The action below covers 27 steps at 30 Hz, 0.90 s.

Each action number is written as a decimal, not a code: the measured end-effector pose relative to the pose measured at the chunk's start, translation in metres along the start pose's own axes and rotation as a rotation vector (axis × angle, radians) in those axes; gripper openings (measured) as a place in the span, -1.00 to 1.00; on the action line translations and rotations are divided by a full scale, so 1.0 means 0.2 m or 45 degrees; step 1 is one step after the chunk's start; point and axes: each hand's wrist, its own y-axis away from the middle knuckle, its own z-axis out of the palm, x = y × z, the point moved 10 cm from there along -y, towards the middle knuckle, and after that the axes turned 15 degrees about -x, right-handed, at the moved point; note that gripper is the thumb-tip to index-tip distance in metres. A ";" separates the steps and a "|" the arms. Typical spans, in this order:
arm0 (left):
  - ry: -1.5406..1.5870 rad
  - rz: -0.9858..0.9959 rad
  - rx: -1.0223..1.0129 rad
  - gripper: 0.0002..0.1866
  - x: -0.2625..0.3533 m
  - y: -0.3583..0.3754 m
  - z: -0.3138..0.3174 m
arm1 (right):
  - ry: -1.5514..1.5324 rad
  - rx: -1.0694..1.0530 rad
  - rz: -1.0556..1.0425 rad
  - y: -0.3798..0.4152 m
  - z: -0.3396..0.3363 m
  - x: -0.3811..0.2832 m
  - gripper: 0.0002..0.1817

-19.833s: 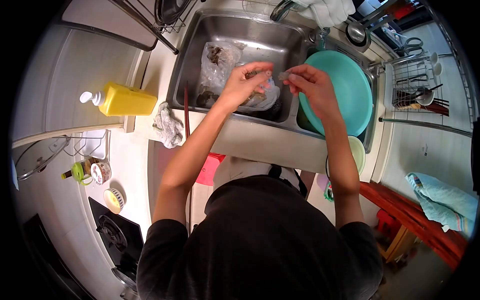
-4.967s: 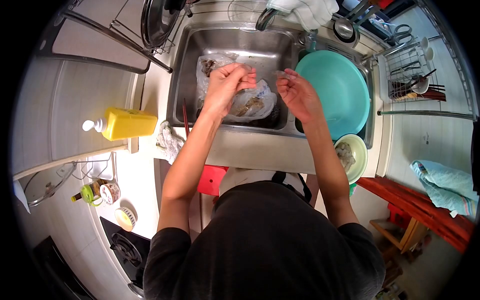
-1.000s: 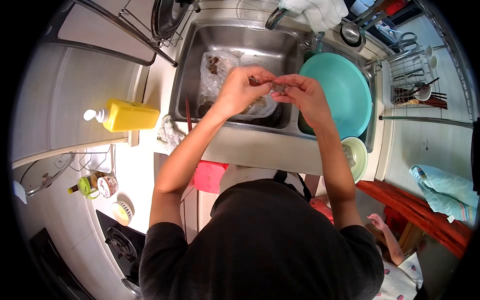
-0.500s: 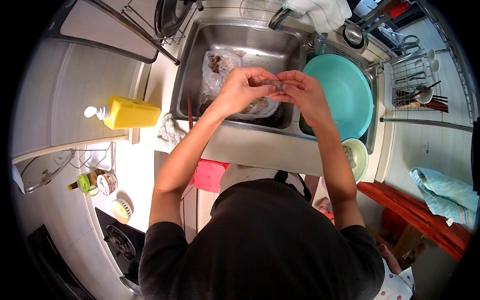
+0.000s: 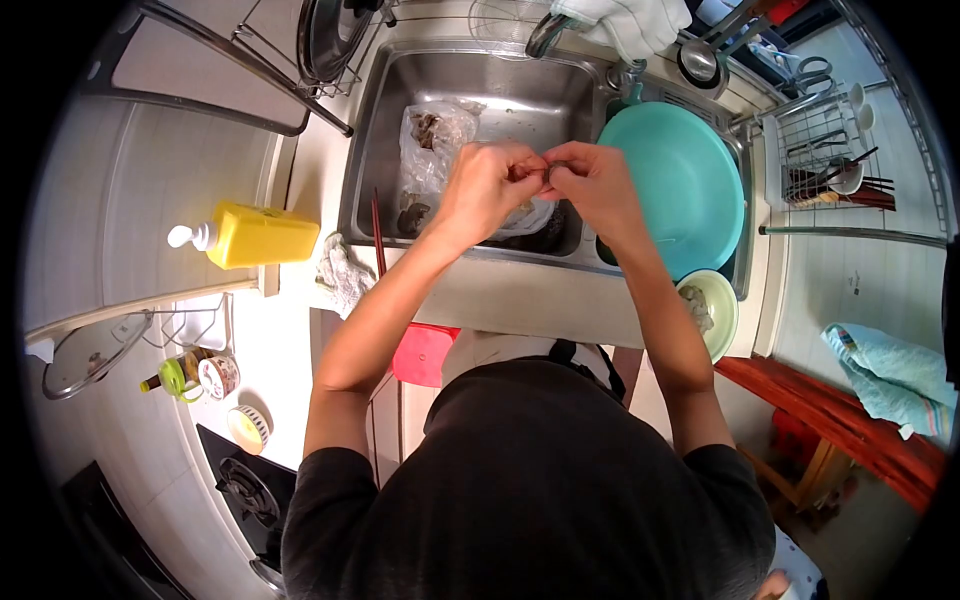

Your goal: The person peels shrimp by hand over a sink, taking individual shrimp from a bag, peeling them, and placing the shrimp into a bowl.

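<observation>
Both hands have closed in tighter vs half a sec ago: left hand [image 5: 487, 185] & right hand [image 5: 592, 183] now meet fingertip to fingertip over the steel sink [image 5: 400, 90], w/ a small grey shrimp [image 5: 549, 174] pinched between them. Grip on each side is together, clamped on the shrimp; most of it is hidden by the fingers, so can't tell its exact shape. Shrimp sits above the sink's right part, just over the clear plastic bag [image 5: 437, 135] lying in the basin, which holds more dark pieces. Red chopsticks [image 5: 378, 232] lean on the sink's front-left edge. Teal basin [image 5: 683, 185] is just right of the right hand, in the next compartment. Pale green bowl [image 5: 714, 310] w/ some pale pieces rests on the front edge, near the right forearm. On the surface to the left: crumpled rag [image 5: 340, 273] near the sink corner, yellow pump bottle [image 5: 255, 234] lying further left, well apart from the hands. Wire rack w/ utensils [image 5: 830, 165] at far right, blue towel [image 5: 890, 385] lower right.
</observation>
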 end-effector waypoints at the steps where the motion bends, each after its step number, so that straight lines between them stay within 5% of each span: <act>1: 0.038 -0.017 0.001 -0.87 -0.01 0.00 0.01 | 0.016 -0.012 -0.001 0.00 0.01 0.01 -0.75; 8: 0.200 -0.127 -0.041 -0.80 -0.13 0.02 0.06 | 0.405 -0.151 -0.140 0.03 0.08 -0.11 -0.67; 17: 1.102 -0.015 0.062 -0.89 -0.25 0.05 0.05 | -0.195 -0.031 -0.178 0.07 0.00 -0.10 -0.76; 27: 0.820 -0.013 0.152 -0.89 -0.24 0.07 0.05 | -0.160 0.053 -0.141 0.05 0.02 -0.06 -0.88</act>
